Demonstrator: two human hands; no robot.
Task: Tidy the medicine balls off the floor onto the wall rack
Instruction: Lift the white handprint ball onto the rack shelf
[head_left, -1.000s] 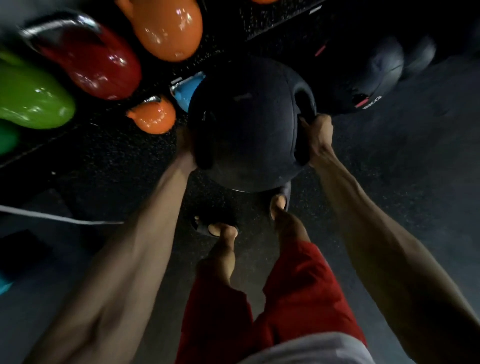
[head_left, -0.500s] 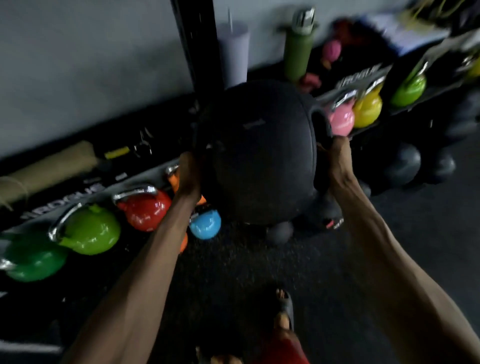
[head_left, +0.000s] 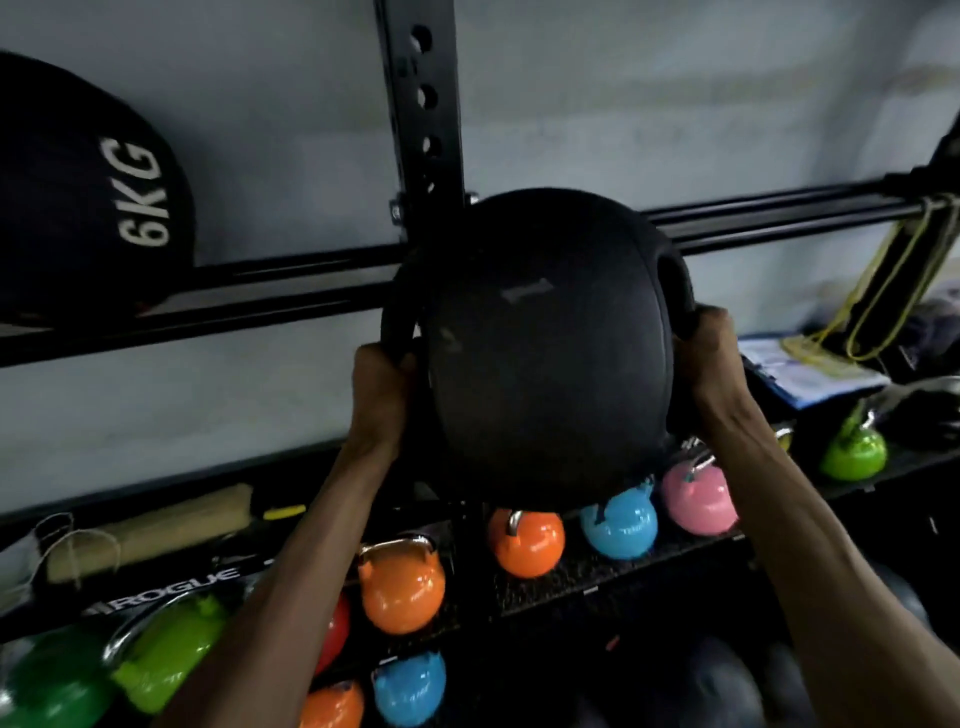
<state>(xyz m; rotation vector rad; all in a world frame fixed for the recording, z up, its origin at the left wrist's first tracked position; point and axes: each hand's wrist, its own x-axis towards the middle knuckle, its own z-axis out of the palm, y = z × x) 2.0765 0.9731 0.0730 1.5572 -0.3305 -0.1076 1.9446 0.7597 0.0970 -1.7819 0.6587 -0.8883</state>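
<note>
Raised since a second ago, round black rubber two-handled medicine ball (head_left: 535, 343) is hanging mid-frame before black steel wall rack (head_left: 415, 114); left hand (head_left: 382, 384) and right hand (head_left: 709, 348) are gripping its handles.

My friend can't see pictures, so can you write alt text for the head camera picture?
The person's left hand and right hand grip the side handles of a black medicine ball, holding it up in front of the black wall rack. A ball marked 6KG sits on the rack at upper left; colourful kettlebells line the shelves below.
</note>
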